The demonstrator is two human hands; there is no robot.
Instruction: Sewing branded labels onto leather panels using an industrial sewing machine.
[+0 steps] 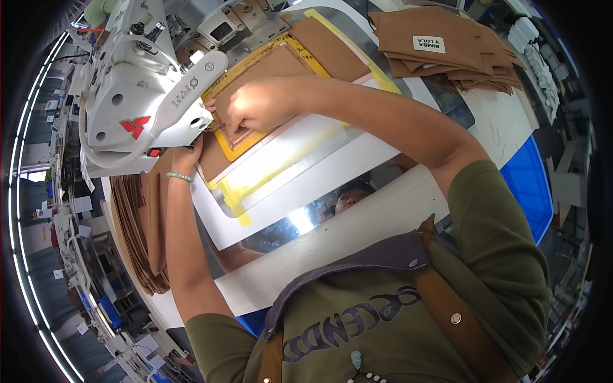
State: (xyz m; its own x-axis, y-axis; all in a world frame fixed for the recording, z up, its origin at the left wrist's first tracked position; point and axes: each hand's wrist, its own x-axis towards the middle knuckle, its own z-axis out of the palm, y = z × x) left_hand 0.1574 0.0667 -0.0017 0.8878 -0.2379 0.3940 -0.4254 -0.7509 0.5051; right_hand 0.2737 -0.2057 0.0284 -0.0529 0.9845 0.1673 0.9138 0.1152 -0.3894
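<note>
A brown fabric panel (335, 48) lies flat under a yellow rectangular frame (239, 152), beside the white sewing machine head (118, 105). My right hand (265, 105) reaches across the frame with its fingers curled together, their tips down at the frame's lower left inner corner. Whatever those fingertips pinch, if anything, is too small to make out. My left hand (190, 153) is at the left edge of the brown fabric and goes behind the machine head, which hides most of its fingers. A white lamp arm (191, 86) crosses above the work.
Brown fabric pieces are stacked at the far right (447, 38), one with a white label (428, 43). More folded brown fabric (137, 223) hangs at the left. A blue bin (529, 185) stands at the right. Yellow tape (284, 171) borders the white sheet (239, 230).
</note>
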